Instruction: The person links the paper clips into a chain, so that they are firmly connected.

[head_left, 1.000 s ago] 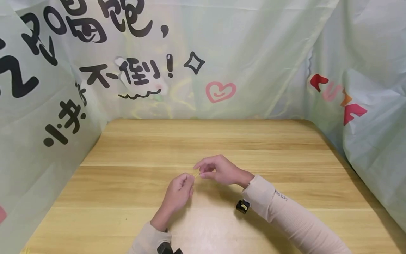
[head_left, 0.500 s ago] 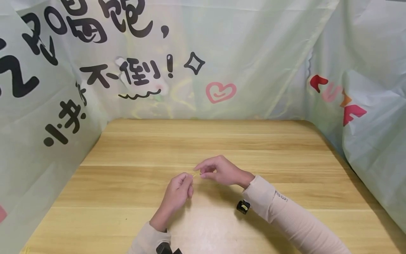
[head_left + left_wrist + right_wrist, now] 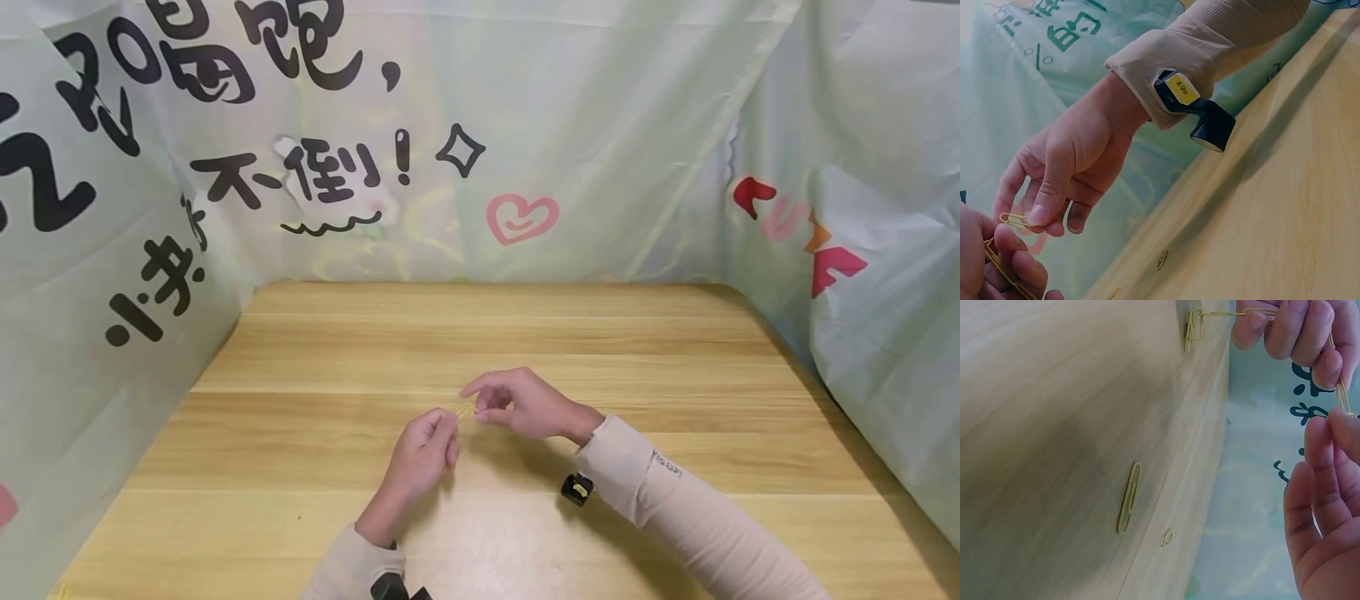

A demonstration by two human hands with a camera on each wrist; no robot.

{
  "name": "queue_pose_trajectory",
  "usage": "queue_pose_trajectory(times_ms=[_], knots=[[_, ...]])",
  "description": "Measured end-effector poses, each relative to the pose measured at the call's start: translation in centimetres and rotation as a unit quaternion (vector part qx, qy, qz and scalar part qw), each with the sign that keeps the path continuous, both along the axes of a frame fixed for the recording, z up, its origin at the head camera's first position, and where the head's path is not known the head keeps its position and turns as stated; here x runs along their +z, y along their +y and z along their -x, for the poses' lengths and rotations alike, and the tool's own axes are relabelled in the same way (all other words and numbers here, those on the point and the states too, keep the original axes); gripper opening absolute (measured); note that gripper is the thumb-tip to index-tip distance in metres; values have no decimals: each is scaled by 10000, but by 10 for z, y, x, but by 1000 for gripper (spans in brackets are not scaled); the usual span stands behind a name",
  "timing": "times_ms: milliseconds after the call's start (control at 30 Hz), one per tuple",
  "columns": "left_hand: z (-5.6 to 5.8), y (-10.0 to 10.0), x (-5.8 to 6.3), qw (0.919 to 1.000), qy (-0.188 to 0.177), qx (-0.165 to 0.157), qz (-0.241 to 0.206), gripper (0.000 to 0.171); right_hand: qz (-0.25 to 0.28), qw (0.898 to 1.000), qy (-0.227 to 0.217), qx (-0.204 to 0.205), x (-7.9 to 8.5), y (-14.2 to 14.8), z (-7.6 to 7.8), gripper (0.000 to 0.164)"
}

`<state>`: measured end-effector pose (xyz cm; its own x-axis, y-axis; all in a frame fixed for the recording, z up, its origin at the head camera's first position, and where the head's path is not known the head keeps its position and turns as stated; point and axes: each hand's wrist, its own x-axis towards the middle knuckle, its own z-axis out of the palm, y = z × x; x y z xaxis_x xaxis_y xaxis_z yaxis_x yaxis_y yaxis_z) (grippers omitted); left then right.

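Observation:
My left hand [image 3: 422, 457] pinches a yellow wire paper clip [image 3: 1340, 394] between thumb and fingers. Other linked clips [image 3: 1189, 331] trail from its fingers in the right wrist view. Facing it, my right hand [image 3: 532, 403] pinches the other end of a paper clip [image 3: 1015, 219] between thumb and index finger. A narrow gap separates the two hands' fingertips, with yellow wire spanning it. More wire [image 3: 1000, 269] lies along the left fingers in the left wrist view. Fingers hide how these clips are joined.
Against the wooden tabletop [image 3: 337, 350], the right wrist view shows a paper clip [image 3: 1129, 499] and a smaller-looking yellow wire piece [image 3: 1167, 537]. A printed cloth [image 3: 600, 125] hangs behind and at both sides. Wrist cameras [image 3: 577, 489] sit at the cuffs.
Both hands stay almost in place. The yellow wire between the fingertips turns slightly, and the right hand shifts a touch to the right.

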<state>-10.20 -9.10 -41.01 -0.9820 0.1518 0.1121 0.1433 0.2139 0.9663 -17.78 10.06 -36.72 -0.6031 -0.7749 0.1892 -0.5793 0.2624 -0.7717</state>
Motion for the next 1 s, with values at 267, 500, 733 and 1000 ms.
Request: queue_pose_trajectory(times_ms=[267,500,733,1000], knots=[[-1,1,1,9999,-60,29,-124,31,-201,9998,42,-25,-1,5,0,31],[0,1,1,10000,64,16,-17,32,-135,9998,-113,-41,6,11,2,32],[-1,2,-4,9990,264,95,343,28,-49,9998,172,-42,17,11,3,29],[-1,2,-5,9975,298,73,632,19,-21,9989,459,8,25,7,2,27]])
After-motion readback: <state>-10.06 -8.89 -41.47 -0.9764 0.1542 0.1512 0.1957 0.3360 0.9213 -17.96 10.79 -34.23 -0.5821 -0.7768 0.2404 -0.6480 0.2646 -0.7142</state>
